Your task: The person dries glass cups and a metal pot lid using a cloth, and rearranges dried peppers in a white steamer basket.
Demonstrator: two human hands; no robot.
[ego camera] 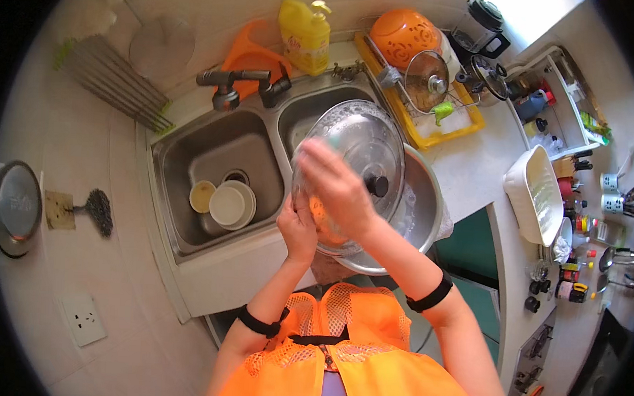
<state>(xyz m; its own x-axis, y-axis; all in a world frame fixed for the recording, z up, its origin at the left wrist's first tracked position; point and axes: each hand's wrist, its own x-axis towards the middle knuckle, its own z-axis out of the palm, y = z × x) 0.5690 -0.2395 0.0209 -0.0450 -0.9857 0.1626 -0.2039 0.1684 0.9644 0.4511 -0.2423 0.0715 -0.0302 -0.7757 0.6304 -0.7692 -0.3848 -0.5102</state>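
A large round pot lid (369,147) with a black knob is held tilted over the right side of the sink, wet and streaked with suds. My left hand (299,226) grips its near left rim. Across the lid's left part lies my right hand (336,185), blurred, fingers close together; whether something is under the palm cannot be told. A bit of green shows by its fingertips. Below the lid stands a wide metal basin (427,203) with soapy water, partly hidden. In the left sink bowl (245,142) sit stacked white bowls (229,206) and a small yellowish round item (202,196).
A black faucet (229,88) rises behind the sink, near a yellow pump bottle (305,38). The yellow-edged drying rack (426,134) holds an orange colander (406,37) and a glass lid (427,80). A white plastic tub (534,197) rests on the right counter.
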